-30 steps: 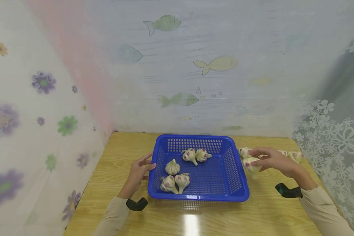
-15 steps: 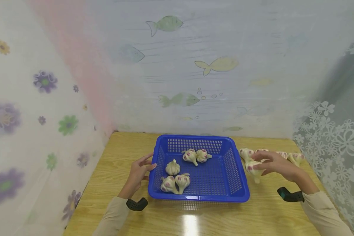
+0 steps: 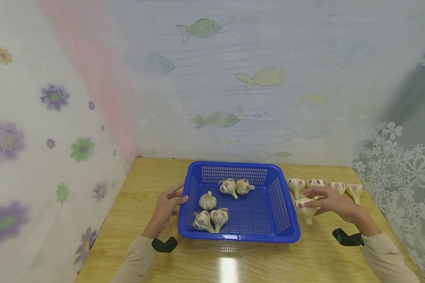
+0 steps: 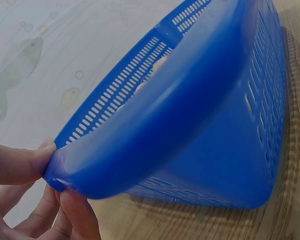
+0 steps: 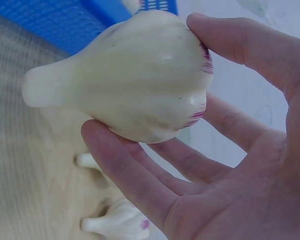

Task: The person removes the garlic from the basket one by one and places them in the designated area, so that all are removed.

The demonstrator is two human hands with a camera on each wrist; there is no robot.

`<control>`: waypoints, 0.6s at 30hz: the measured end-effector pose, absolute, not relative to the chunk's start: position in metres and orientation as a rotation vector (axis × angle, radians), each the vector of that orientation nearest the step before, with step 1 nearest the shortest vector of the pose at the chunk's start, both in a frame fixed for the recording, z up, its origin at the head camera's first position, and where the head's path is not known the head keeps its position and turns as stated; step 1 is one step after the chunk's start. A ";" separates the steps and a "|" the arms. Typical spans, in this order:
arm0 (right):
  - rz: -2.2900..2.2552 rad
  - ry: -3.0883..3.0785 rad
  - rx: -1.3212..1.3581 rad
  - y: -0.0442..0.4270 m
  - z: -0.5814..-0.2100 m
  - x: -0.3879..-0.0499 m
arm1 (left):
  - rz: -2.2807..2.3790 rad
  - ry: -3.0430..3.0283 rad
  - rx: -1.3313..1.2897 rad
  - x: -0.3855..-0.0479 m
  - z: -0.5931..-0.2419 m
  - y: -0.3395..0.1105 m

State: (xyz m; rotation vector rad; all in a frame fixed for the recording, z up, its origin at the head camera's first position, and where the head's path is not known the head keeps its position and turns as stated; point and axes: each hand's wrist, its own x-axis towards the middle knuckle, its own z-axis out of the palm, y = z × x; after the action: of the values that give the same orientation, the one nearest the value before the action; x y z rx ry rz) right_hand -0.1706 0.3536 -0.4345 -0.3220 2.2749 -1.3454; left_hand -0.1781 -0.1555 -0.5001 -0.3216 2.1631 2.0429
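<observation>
Right wrist view shows one garlic bulb at the upper middle, its neck pointing to the left; the right hand pinches it between thumb and fingertips. In the head view this bulb is right of the centre, just beside the blue basket; whether it touches the table, I cannot tell. Behind it, toward the right edge, four other bulbs lie in a row. The basket contains five bulbs, two higher and three lower left. At its left side, the left hand pinches the rim, thumb above and fingers below.
</observation>
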 end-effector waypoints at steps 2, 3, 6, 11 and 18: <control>-1.354 2.261 -0.315 0.354 -0.438 -0.171 | 2.042 2.164 -0.324 -0.178 -0.500 -0.156; -1.356 2.256 -0.310 0.355 -0.439 -0.170 | 2.041 2.164 -0.325 -0.178 -0.500 -0.156; -1.368 2.240 -0.308 0.357 -0.444 -0.170 | 2.036 2.168 -0.327 -0.178 -0.500 -0.155; -1.380 2.217 -0.302 0.359 -0.450 -0.170 | 2.035 2.173 -0.327 -0.178 -0.500 -0.155; -1.405 2.189 -0.299 0.360 -0.457 -0.171 | 2.040 2.168 -0.317 -0.178 -0.500 -0.155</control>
State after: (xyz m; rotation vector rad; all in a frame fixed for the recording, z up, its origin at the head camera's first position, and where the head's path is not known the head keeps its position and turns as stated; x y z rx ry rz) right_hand -0.1706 0.3596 -0.4573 -0.2992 2.1893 -1.4049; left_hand -0.1779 -0.1551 -0.4997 -0.3171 2.1676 2.0403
